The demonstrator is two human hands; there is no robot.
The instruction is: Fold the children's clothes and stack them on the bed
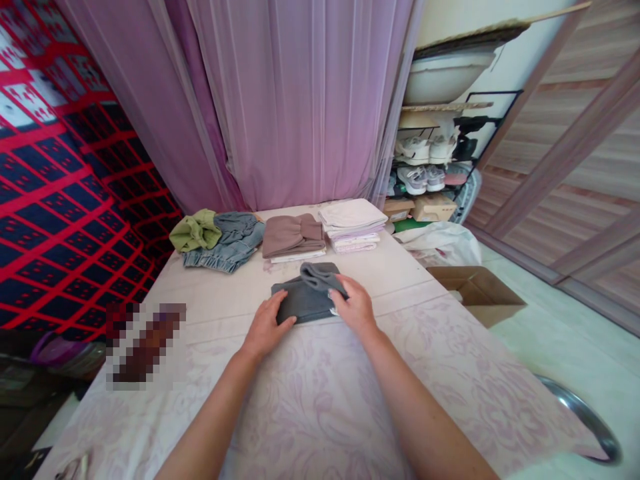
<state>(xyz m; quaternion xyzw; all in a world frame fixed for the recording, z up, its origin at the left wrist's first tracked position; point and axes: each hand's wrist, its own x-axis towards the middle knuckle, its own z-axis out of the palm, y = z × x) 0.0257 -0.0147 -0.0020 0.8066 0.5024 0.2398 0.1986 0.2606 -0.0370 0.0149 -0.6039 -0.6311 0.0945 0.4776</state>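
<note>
One gray garment (304, 305) is lying folded on the floral cover (440, 347), near the brown clothes (287, 239). The left hand (267, 325) is resting widely spread against its left end; the right hand (356, 307) is firmly pinching its turned-up part. Pale clothes (353, 215) are sitting stacked beyond.

The only view, from the person's head, looks forward and down across the cloth-covered surface (320, 407) to the purple curtain (310, 100), with the left hand (265, 325) and right hand (358, 307) near its middle.
</note>
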